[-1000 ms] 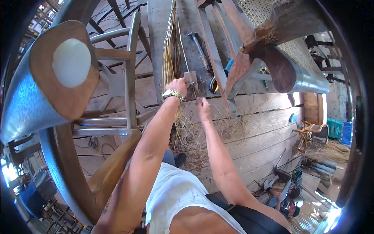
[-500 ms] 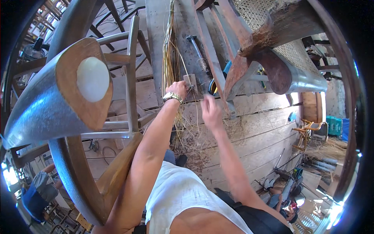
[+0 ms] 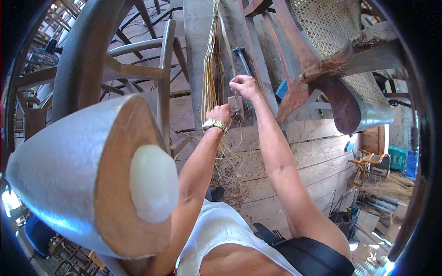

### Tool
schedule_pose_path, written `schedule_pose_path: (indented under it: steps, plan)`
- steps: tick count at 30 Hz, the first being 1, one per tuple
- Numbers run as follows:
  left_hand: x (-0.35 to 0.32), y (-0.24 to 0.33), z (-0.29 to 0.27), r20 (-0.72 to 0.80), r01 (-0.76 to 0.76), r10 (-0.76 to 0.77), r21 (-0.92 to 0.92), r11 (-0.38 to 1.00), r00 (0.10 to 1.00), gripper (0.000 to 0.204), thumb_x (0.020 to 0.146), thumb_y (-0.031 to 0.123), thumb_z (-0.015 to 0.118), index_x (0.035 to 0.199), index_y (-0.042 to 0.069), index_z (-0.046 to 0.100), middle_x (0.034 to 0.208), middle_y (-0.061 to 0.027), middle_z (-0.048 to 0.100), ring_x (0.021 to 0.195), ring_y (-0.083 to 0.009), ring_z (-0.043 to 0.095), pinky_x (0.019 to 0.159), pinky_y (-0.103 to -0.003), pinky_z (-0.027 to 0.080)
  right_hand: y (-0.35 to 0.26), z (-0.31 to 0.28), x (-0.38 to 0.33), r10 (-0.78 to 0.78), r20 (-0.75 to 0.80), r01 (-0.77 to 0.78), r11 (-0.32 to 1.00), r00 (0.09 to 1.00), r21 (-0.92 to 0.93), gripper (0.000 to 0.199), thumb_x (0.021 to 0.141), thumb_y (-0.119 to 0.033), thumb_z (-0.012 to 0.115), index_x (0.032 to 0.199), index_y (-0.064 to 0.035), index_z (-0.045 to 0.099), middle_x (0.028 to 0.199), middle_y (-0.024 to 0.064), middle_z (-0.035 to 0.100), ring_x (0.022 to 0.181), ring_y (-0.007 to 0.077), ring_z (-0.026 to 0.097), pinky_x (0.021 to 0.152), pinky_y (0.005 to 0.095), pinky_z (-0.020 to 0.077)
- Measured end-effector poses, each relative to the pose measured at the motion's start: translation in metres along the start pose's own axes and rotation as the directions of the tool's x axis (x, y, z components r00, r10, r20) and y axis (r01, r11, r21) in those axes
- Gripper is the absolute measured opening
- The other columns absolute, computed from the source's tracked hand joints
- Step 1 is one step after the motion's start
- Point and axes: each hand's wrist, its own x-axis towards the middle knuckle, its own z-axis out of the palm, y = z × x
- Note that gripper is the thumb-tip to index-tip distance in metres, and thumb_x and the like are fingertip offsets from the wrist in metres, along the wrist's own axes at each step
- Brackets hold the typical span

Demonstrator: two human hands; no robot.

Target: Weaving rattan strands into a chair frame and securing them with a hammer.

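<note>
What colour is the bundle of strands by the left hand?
The strand bundle is straw yellow with brownish streaks, best seen in the head view.

The bundle of strands [image 3: 211, 69] is showing straw yellow streaked with brown, and the small block [image 3: 234, 103] is looking pale tan. The wristwatch [image 3: 215, 123] is gleaming gold, the shirt [image 3: 221, 225] is showing white, the cane panel [image 3: 317, 27] is displaying a beige lattice weave, and the crate [image 3: 397, 156] is standing out teal.

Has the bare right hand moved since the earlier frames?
Yes, forward: the right hand went from nearer than the small, pale, rectangular wooden block to beyond it.
</note>
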Motion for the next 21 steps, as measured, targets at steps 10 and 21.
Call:
schedule_pose_path:
  steps: [10, 21]
  plan:
    - [0.001, 0.005, 0.001, 0.032, 0.028, -0.027, -0.034, 0.999, 0.999, 0.018, 0.087, 0.031, 0.059, 0.097, 0.020, 0.068, 0.094, -0.0126, 0.069, 0.092, -0.0326, 0.066, 0.078, -0.045, 0.047, -0.002, 0.000, -0.006, -0.019, -0.041, 0.021, 0.999, 0.999, 0.040, 0.008, 0.082, -0.011, 0.069, 0.083, -0.0032, 0.068, 0.071, 0.0019, 0.066, 0.063, 0.0082, 0.061, 0.059, 0.0240, 0.0504]
    - [0.005, -0.001, 0.012, -0.017, 0.007, -0.008, -0.054, 0.999, 1.000, 0.017, 0.087, 0.030, 0.058, 0.097, 0.021, 0.069, 0.094, -0.0115, 0.070, 0.092, -0.0310, 0.067, 0.077, -0.045, 0.049, 0.007, 0.010, 0.021, -0.025, -0.264, -0.099, 0.889, 0.964, -0.447, 0.037, 0.076, -0.033, 0.074, 0.102, -0.0086, 0.067, 0.093, 0.0132, 0.069, 0.088, 0.0273, 0.066, 0.080, 0.0381, 0.0512]
